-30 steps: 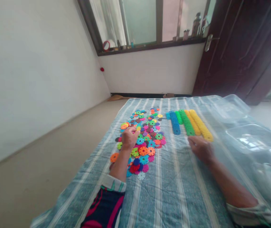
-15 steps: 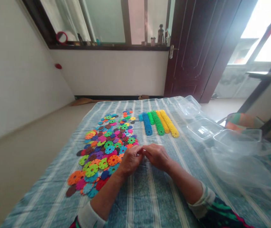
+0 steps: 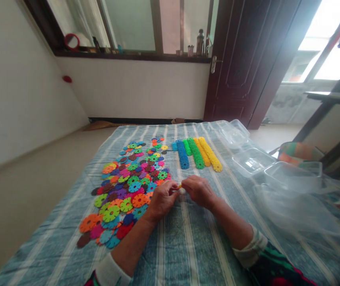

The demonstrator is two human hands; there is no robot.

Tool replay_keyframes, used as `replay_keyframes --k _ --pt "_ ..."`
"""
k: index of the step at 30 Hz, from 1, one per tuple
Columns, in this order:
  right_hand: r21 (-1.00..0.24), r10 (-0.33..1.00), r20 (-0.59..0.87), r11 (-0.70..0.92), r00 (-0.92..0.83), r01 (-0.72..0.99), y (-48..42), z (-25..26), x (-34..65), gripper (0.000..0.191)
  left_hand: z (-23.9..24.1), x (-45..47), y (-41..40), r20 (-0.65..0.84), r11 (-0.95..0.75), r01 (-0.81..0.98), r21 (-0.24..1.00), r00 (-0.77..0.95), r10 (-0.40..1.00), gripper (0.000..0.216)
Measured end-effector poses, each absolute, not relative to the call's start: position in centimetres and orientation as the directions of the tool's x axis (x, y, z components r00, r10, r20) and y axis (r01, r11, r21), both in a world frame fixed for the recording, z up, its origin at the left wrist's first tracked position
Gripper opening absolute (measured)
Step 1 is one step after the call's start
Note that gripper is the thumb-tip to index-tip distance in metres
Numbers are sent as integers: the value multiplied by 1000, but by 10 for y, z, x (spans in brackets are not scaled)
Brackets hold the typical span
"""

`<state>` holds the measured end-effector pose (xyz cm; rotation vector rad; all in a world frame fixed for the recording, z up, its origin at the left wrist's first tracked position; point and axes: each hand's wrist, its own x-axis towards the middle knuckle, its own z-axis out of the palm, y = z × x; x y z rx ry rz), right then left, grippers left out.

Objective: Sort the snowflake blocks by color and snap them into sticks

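My left hand (image 3: 163,200) and my right hand (image 3: 198,190) meet fingertip to fingertip above the cloth, both closed in a pinch. Between them a sliver of a yellow-orange piece (image 3: 180,186) shows, probably a notched disc seen edge-on; the fingers cover most of it. Beside my left hand spreads a loose pile of colourful notched plastic discs (image 3: 126,204), overlapping one another. Beyond my hands lie stacked rolls of such discs: a long blue roll (image 3: 183,155), a green roll (image 3: 196,154) and a yellow roll (image 3: 211,155), with shorter or partly hidden ones beside them.
Clear plastic boxes (image 3: 295,177) and box parts stand along the right side of the table. A striped blue-grey cloth (image 3: 170,254) covers the table. Past its far edge are a white wall, a window ledge with small items and a dark red door (image 3: 238,59).
My fingertips have parted slightly, and the yellow-orange piece now shows between them. The view has shifted a little; the disc pile and the rolls look unchanged.
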<state>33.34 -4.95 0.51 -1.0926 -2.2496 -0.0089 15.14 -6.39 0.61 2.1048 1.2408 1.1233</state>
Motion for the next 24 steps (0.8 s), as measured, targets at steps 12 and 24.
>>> replay_keyframes --k 12,24 --pt "-210 768 640 141 27 968 3 -5 425 25 5 152 -64 484 -598 591 542 363 797 12" --pt "-146 848 530 72 17 987 10 -6 415 24 1 150 -62 449 -597 552 582 393 802 13"
